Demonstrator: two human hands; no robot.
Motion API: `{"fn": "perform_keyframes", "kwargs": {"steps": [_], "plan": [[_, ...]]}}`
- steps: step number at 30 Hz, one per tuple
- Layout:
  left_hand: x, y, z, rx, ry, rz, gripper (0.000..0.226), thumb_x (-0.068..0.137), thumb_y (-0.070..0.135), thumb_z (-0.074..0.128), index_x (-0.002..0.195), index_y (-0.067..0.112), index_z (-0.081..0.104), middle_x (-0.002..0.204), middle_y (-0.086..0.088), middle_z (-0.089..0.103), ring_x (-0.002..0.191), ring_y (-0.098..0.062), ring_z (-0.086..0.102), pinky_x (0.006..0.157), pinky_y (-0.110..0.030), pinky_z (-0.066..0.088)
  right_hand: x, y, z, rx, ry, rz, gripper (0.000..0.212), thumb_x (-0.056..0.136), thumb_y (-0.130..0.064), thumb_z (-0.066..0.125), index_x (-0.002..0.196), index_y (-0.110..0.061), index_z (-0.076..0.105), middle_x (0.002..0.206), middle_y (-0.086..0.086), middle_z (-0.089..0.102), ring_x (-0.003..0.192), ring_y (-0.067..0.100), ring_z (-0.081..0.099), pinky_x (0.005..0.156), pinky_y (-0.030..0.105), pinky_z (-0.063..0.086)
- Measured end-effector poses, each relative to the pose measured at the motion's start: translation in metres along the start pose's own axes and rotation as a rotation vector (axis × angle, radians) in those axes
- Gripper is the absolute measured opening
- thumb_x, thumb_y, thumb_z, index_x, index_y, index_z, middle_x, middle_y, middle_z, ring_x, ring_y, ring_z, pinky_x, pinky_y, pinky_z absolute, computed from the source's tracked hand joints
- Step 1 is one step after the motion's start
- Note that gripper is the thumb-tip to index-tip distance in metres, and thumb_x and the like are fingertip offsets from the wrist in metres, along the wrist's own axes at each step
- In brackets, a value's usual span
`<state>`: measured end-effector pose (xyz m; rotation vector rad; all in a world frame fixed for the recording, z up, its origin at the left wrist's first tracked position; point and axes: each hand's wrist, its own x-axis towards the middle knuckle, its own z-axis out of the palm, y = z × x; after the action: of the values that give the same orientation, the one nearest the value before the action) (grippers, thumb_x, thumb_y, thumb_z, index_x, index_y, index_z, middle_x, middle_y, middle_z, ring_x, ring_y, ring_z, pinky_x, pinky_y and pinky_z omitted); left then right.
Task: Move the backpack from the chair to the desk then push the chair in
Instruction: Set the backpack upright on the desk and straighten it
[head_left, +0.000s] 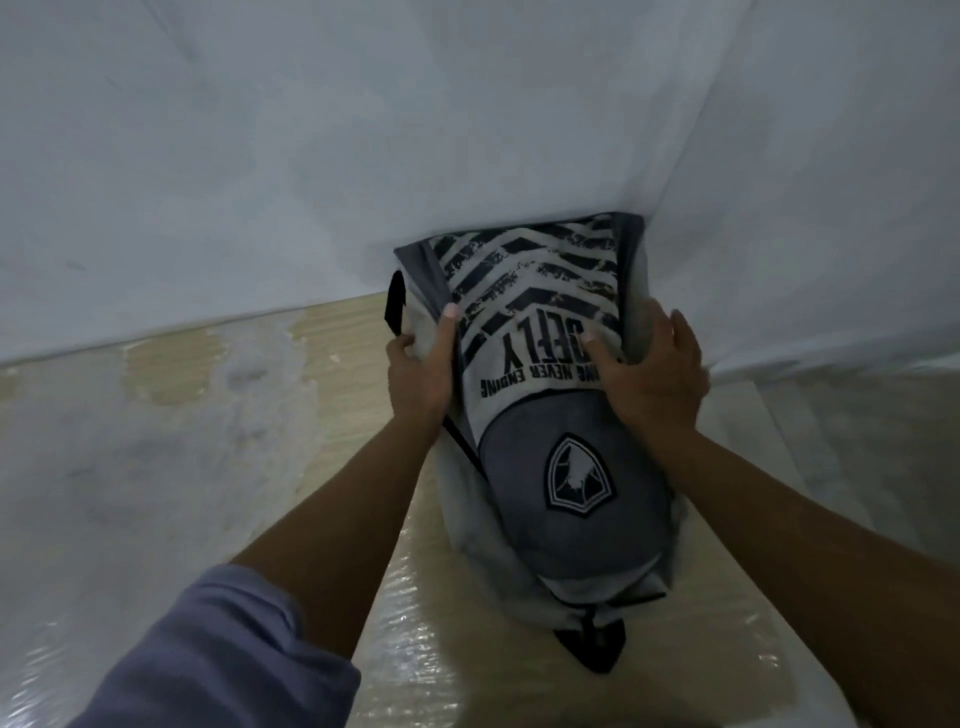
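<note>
1. I see the grey and white fabric backpack (540, 395), printed with dark chevron stripes and a shield badge, lying on the pale wood-grain surface (363, 332) under clear plastic film. Its far end is pressed into the back right corner, where the two white walls (363, 130) meet.
2. My left hand (421, 369) grasps the bag's left flank, thumb on the printed panel and fingers wrapped around the side. My right hand (649, 374) cups the right flank, thumb on the front and fingers spread along the side.
3. Handling, as I judge it: the bag is soft and slumps. The cloth dents under my thumbs and the near end sags flat, so it looks lightly filled and not heavy. The fabric should give a sure grip and nothing about it seems fragile. Holding both flanks near the middle suits it best. A dark strap (396, 304) shows at the far left side and would serve as a one-handed hold.
4. The film on the surface is glossy and wrinkled, with cloudy patches toward the left edge, so the bag may slide a little.
5. The room is dim, with bare walls. The chair is not in view, and I judge pushing it in is not yet done.
</note>
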<state>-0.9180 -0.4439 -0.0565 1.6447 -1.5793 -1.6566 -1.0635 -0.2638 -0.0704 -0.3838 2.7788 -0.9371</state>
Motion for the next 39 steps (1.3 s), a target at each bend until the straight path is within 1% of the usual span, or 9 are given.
{"fn": "perform_keyframes", "kwargs": {"steps": [3,5,9,17,20,23,29,34,39], "plan": [[-0.002,-0.008,0.008,0.032,-0.063,0.044,0.127,0.054,0.089,0.071,0.158,0.030,0.026,0.157,0.000,0.043,0.137,-0.024,0.049,0.112,-0.048,0.043,0.007,0.025,0.004,0.226,-0.206,0.164,0.119,0.063,-0.090,0.065,0.160,-0.039,0.018,0.166,-0.001,0.029,0.151,0.027,0.031,0.121,0.054,0.029],[0.003,-0.009,0.011,0.073,-0.067,0.050,0.124,0.059,0.085,0.072,0.160,0.035,0.021,0.159,0.001,0.041,0.140,-0.024,0.047,0.114,-0.048,0.042,0.011,0.035,0.006,0.300,-0.261,0.179,0.126,0.059,-0.089,0.069,0.161,-0.036,0.017,0.165,-0.001,0.033,0.148,0.026,0.035,0.119,0.050,0.035],[0.016,-0.012,0.019,0.127,-0.019,0.051,0.096,0.078,0.076,0.061,0.158,0.038,0.025,0.157,0.002,0.044,0.140,-0.026,0.047,0.116,-0.046,0.039,0.023,0.039,0.006,0.280,-0.287,0.155,0.114,0.068,-0.084,0.069,0.160,-0.035,0.024,0.162,0.001,0.037,0.145,0.026,0.040,0.119,0.047,0.036],[0.041,-0.013,0.031,0.068,0.021,0.001,0.102,0.056,0.097,0.057,0.147,0.054,0.037,0.154,0.006,0.048,0.138,-0.023,0.050,0.114,-0.049,0.041,0.044,0.035,0.010,0.298,-0.270,0.090,0.096,0.076,-0.083,0.061,0.156,-0.039,0.032,0.157,-0.005,0.044,0.142,0.019,0.045,0.117,0.044,0.038],[0.029,-0.007,0.031,0.091,0.032,0.033,0.101,0.070,0.086,0.059,0.156,0.042,0.029,0.158,0.001,0.044,0.142,-0.026,0.045,0.116,-0.050,0.038,0.042,0.037,0.008,0.290,-0.289,0.098,0.100,0.072,-0.088,0.059,0.156,-0.041,0.030,0.159,-0.007,0.043,0.143,0.019,0.043,0.118,0.046,0.037],[0.008,-0.002,0.032,0.148,0.182,0.048,0.106,0.075,0.079,0.061,0.158,0.024,0.026,0.159,-0.009,0.039,0.143,-0.030,0.042,0.116,-0.049,0.037,0.035,0.037,-0.002,0.281,-0.313,0.119,0.110,0.069,-0.093,0.055,0.159,-0.039,0.022,0.165,-0.006,0.033,0.148,0.020,0.036,0.121,0.048,0.033],[-0.056,-0.034,0.026,0.375,0.403,0.177,0.068,0.080,0.075,0.060,0.118,0.019,0.052,0.126,-0.005,0.052,0.105,-0.024,0.058,0.086,-0.037,0.046,-0.006,0.050,-0.019,0.249,-0.298,0.246,0.120,0.065,-0.097,0.051,0.161,-0.033,0.017,0.162,0.004,0.038,0.145,0.031,0.042,0.117,0.053,0.036],[-0.096,-0.087,0.026,0.518,0.432,0.286,0.046,0.094,0.057,0.052,0.096,0.015,0.070,0.110,-0.010,0.060,0.101,-0.030,0.061,0.086,-0.040,0.052,-0.052,0.078,-0.019,0.196,-0.166,0.136,0.089,0.079,-0.079,0.061,0.150,-0.028,0.041,0.153,-0.001,0.043,0.137,0.026,0.047,0.111,0.049,0.042],[-0.114,-0.112,0.035,0.495,0.255,0.268,0.047,0.090,0.059,0.051,0.083,0.015,0.069,0.084,-0.007,0.067,0.082,-0.027,0.064,0.072,-0.040,0.055,-0.083,0.099,-0.013,0.096,-0.022,0.103,0.057,0.083,-0.061,0.071,0.122,-0.019,0.065,0.127,0.004,0.058,0.117,0.028,0.058,0.100,0.049,0.049]]}}
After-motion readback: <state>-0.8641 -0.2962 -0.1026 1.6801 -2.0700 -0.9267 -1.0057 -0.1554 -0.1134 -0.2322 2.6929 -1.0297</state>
